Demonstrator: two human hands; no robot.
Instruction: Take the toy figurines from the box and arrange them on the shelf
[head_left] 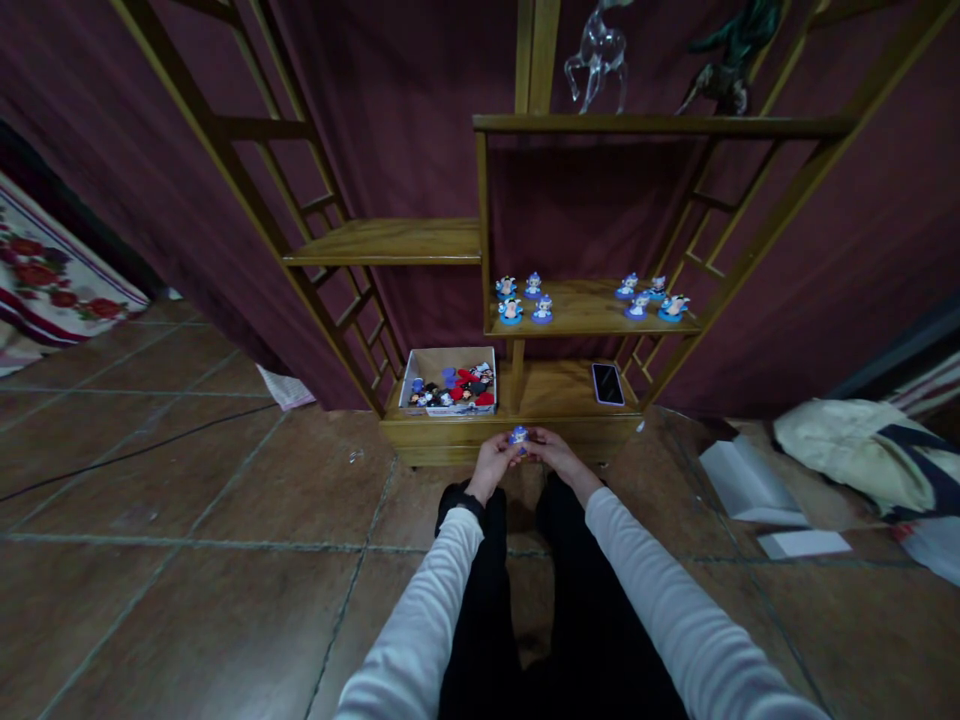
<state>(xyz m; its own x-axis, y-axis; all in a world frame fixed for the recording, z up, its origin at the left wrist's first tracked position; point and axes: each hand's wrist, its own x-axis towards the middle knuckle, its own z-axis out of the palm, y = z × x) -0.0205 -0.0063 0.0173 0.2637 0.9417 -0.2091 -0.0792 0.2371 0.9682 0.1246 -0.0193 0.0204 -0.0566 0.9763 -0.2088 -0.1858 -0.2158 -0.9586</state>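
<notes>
Between my fingertips is a small purple-and-white figurine (518, 437), held in front of the low shelf. My left hand (493, 462) pinches it from the left, and my right hand (553, 450) grips it from the right. Just beyond, a cardboard box (450, 356) of red, black and purple figurine parts rests on the bottom shelf. Similar small figurines stand in two groups on the shelf above: one group at the left, with a purple figurine (542, 309), and another at the right, with a blue-based figurine (673, 308).
A phone (608, 384) lies on the bottom shelf at the right. Higher up stand a clear glass horse (600, 55) and a dark statue (731, 65). White boxes (752, 482) and a cream bag (862, 455) are on the tiled floor at right; a black cable (142, 450) runs at left.
</notes>
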